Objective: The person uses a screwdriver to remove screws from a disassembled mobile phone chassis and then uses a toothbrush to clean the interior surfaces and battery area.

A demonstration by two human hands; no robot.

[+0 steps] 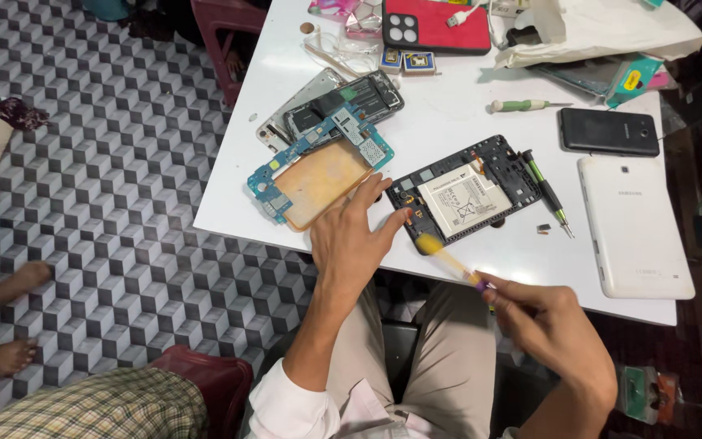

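Right hand (pixel 558 325), closest to the lens, is curled tight around a yellow brush (pixel 448 258) whose tip lies at the lower left corner of the opened tablet (pixel 465 195); the motion blur hides the exact finger placement. Across the white table (pixel 448 114), the biggest loose piece is the white back cover (pixel 631 223), already off and laid face down well to the right of the tablet. That tablet sits near the front edge with its battery (pixel 463 199) exposed and still seated in the black frame. Left hand (pixel 355 236) rests flat and spread, holding nothing, its fingertips touching the tablet's left edge and steadying it. Just left of that hand lies an orange-tinted panel (pixel 318 183) ringed by a blue circuit board (pixel 343 134), with a second stripped device (pixel 343 102) behind it. A dark phone (pixel 608 132) lies apart at the right. A green screwdriver (pixel 548 191) rests against the tablet's right side, another (pixel 522 105) further back. Judging by this, opening is done; the inside work looks under way, and the cover remains to be refitted.
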